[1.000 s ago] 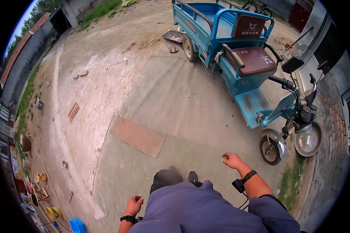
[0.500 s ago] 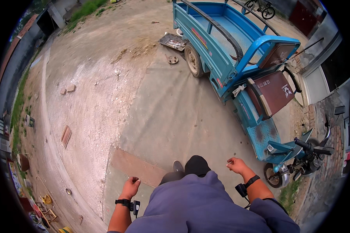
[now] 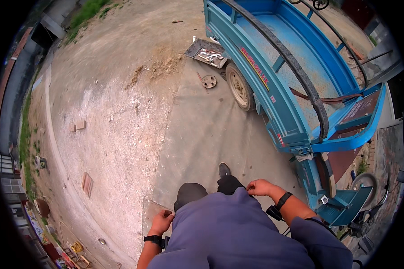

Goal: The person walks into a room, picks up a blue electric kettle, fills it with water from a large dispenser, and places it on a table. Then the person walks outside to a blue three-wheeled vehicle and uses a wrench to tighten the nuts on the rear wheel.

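Observation:
My left hand (image 3: 160, 221) hangs by my left hip with its fingers loosely curled and nothing in it. My right hand (image 3: 258, 187) is bent in front of my waist, fingers curled near the hem of my blue-grey shirt (image 3: 238, 233), holding nothing that I can see. Both wrists carry black bands. My dark trousers and one black shoe (image 3: 224, 170) show below on a concrete slab (image 3: 202, 134). A blue three-wheeled cargo cart (image 3: 292, 85) stands close on my right, its open bed level with my right hand.
A metal tray with tools (image 3: 207, 52) and a round metal disc (image 3: 208, 81) lie by the cart's rear wheel (image 3: 239, 87). Bare dirt ground (image 3: 107, 103) with loose bricks (image 3: 78, 126) spreads to the left. A black rubber strip arches over the cart bed.
I have walked forward alongside the cart, which now fills the right side. My right hand has drawn in toward my waist; my left hand stays low at my hip.

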Demonstrator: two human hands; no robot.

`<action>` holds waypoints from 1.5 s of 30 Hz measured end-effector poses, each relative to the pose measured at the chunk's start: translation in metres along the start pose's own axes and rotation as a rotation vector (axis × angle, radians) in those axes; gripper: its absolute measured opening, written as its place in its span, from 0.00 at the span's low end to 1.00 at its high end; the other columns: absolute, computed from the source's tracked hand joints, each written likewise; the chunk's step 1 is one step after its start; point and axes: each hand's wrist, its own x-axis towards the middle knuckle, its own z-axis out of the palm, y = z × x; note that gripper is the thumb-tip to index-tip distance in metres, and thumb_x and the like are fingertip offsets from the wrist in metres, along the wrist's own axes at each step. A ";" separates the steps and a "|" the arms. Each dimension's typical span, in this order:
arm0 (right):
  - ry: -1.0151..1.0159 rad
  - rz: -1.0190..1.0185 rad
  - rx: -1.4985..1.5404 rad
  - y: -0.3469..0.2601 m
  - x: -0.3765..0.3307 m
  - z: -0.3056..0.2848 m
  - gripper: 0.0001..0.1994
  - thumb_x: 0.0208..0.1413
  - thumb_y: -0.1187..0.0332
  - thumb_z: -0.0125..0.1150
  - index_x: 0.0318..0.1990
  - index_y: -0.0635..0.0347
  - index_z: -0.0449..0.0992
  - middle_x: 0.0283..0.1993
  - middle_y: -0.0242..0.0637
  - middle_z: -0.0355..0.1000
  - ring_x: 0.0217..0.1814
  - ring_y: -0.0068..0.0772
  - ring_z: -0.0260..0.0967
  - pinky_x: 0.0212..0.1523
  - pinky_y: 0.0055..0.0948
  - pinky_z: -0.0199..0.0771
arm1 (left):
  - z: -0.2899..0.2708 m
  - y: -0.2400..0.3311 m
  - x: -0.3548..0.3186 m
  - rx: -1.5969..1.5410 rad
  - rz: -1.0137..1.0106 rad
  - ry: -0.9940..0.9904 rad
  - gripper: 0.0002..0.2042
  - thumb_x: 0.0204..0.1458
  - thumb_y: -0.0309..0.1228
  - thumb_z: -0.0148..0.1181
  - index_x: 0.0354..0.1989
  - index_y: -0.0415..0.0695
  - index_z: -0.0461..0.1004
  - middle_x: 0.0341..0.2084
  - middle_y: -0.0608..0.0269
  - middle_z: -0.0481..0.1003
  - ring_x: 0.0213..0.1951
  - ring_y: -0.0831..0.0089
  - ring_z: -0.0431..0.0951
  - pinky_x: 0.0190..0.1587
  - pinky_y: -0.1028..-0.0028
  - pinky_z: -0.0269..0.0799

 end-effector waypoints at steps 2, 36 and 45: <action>-0.082 0.020 0.013 -0.028 0.023 -0.023 0.18 0.50 0.63 0.62 0.50 0.58 0.79 0.42 0.38 0.81 0.42 0.33 0.79 0.48 0.31 0.76 | -0.027 0.026 0.025 0.000 -0.004 -0.046 0.21 0.56 0.38 0.63 0.50 0.31 0.75 0.44 0.45 0.80 0.46 0.59 0.81 0.50 0.66 0.75; -0.114 -0.082 0.544 -0.389 0.389 -0.471 0.11 0.44 0.64 0.64 0.35 0.58 0.80 0.30 0.36 0.78 0.32 0.32 0.74 0.34 0.35 0.71 | -0.515 0.565 0.578 0.581 -0.003 -0.625 0.13 0.53 0.33 0.63 0.41 0.36 0.79 0.31 0.55 0.81 0.36 0.69 0.80 0.43 0.70 0.74; -0.015 0.062 0.875 -0.470 0.459 -0.469 0.11 0.45 0.67 0.63 0.37 0.59 0.80 0.32 0.32 0.79 0.35 0.25 0.74 0.37 0.28 0.72 | -0.568 0.696 0.718 0.985 0.121 -0.812 0.10 0.51 0.31 0.64 0.37 0.37 0.80 0.30 0.56 0.81 0.34 0.70 0.80 0.40 0.70 0.75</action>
